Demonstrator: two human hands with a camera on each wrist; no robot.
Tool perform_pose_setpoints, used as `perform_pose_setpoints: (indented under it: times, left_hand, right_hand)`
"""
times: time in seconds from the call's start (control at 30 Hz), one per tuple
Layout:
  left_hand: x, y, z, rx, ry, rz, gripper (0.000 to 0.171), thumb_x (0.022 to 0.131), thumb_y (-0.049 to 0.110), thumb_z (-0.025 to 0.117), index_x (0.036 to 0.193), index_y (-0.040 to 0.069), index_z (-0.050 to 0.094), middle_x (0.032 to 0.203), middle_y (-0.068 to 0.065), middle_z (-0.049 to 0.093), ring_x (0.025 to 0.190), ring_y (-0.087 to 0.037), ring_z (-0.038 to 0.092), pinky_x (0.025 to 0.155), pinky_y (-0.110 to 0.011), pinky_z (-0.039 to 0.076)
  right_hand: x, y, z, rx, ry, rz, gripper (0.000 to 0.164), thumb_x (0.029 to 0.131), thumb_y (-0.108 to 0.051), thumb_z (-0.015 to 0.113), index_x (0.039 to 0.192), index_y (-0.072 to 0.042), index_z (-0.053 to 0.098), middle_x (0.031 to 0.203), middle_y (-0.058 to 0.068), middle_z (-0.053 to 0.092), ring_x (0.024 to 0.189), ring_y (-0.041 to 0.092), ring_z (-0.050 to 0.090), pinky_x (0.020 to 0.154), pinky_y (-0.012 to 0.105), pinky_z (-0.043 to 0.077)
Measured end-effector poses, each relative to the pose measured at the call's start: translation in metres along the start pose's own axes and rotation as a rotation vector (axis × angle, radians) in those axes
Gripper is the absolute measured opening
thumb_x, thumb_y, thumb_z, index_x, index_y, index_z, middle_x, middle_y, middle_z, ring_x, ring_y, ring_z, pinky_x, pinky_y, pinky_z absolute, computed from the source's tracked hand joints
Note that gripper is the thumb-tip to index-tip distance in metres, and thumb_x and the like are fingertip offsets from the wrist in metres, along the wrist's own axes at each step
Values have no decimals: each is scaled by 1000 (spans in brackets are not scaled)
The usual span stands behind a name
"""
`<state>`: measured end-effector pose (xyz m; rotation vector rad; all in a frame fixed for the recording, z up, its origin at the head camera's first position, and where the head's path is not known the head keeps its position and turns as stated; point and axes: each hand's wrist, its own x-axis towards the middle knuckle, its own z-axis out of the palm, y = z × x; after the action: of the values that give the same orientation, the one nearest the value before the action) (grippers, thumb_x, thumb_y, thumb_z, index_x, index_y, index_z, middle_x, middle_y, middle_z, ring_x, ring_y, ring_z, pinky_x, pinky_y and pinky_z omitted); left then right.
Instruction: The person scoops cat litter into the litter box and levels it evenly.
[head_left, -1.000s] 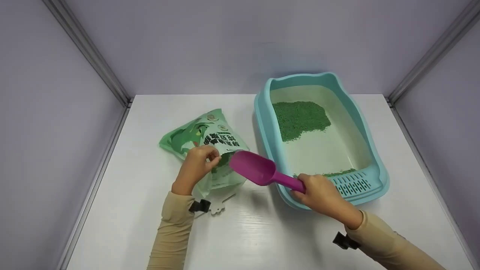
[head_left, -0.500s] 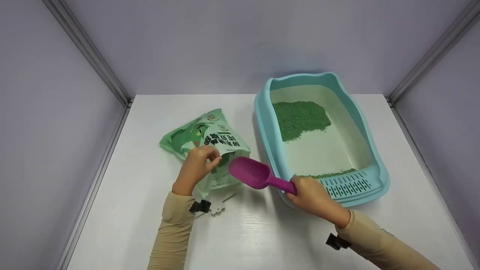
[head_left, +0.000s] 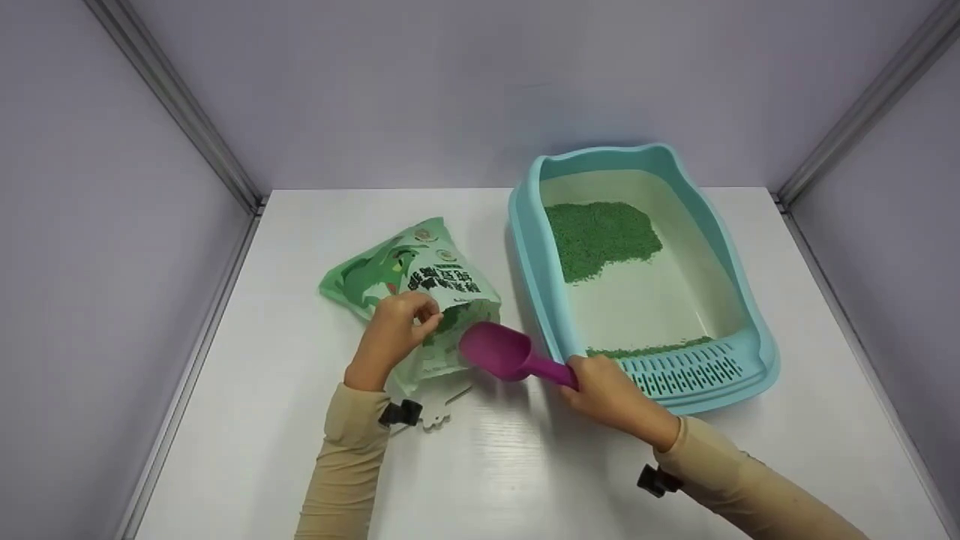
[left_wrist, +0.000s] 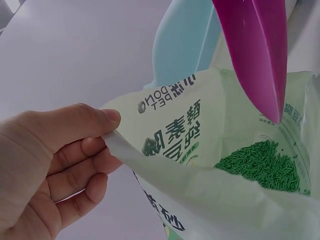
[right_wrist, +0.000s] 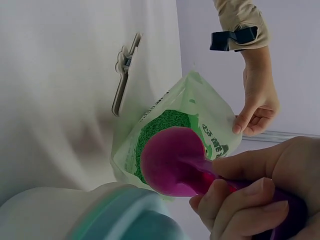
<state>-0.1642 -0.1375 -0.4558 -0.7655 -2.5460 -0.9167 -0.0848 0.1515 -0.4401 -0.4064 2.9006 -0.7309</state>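
Purple scoop (head_left: 496, 352): the right hand (head_left: 609, 396) grips it (left hand (head_left: 395, 326) pinches the bag (head_left: 427, 271)).

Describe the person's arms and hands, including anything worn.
The left sleeve and right sleeve are long, plain tan fabric, somewhat wrinkled. A small, blocky black device sits on each, near the hand. The left hand and right hand wear no gloves; no rings show.

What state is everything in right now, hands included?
Bag: open, green pellets inside.
Scoop: held near the bag's mouth, no pellets visible in it.
Litter tray: partly covered with pellets, floor partly bare.
Pale clip: off the bag; open or shut unclear.
Left hand: pinching the bag's edge.
Right hand: gripping the scoop.
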Motion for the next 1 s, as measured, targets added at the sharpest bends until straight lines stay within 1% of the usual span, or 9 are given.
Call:
perform_pose_setpoints:
  times: [0.3,0.53,0.77,0.9,1.0]
  left_hand:
    - [1,-1,0,-13,5,1,11,81,1,72,74,2,64,73,-12,68,65,-20,66,62,-30,56]
    - [1,-1,1,-13,-2,-12,11,82,2,71,75,3,64,73,-11,68,65,-19,66,62,-30,56]
    - [0,-1,2,-24,-5,-19,10,83,1,70,75,3,65,73,-11,68,66,-20,67,62,-30,56]
    - [0,-2,3,-14,-5,-14,11,83,2,70,74,4,65,73,-10,68,66,-19,67,62,-29,56]
    - [0,-3,3,-6,-10,-13,11,84,3,70,74,4,65,74,-10,68,66,-19,67,62,-29,56]
  right_hand:
    - [7,-4,11,-32,0,-38,17,80,-1,66,68,0,54,57,5,46,54,14,38,47,22,31]
    - [13,-8,16,-41,-26,-39,14,81,-4,68,75,1,56,60,8,50,57,16,40,50,24,33]
    - [16,-10,21,-55,-28,-47,17,84,-8,68,78,0,55,62,11,53,58,16,40,50,26,34]
    - [16,-13,24,-81,2,-49,19,84,-8,68,76,1,53,61,13,55,57,18,42,49,31,37]
    - [17,-16,25,-113,34,-61,21,83,-7,69,73,1,52,61,17,57,55,24,49,48,38,42]
